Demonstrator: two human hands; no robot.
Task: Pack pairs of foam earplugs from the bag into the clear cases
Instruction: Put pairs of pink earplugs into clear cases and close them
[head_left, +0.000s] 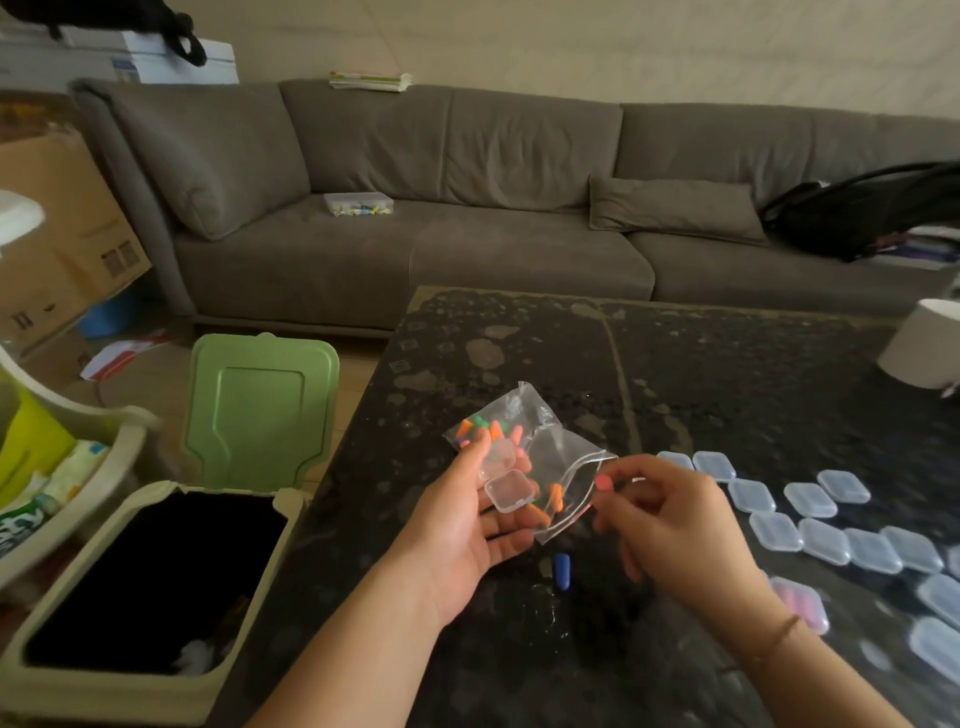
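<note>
Left hand (467, 512) fingers hold crumpled clear bag (540, 452) and open case (506, 480); right hand (670, 525) fingers pinch pink earplug (602, 482).

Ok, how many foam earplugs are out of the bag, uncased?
2: a pink foam earplug pinched by the right hand, and a blue foam earplug lying on the dark speckled table just below the clear plastic zip bag. More may be hidden.

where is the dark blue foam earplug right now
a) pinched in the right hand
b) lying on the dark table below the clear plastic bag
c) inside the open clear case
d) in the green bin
b: the dark blue foam earplug lies loose on the dark table, just below the clear plastic bag.
</note>
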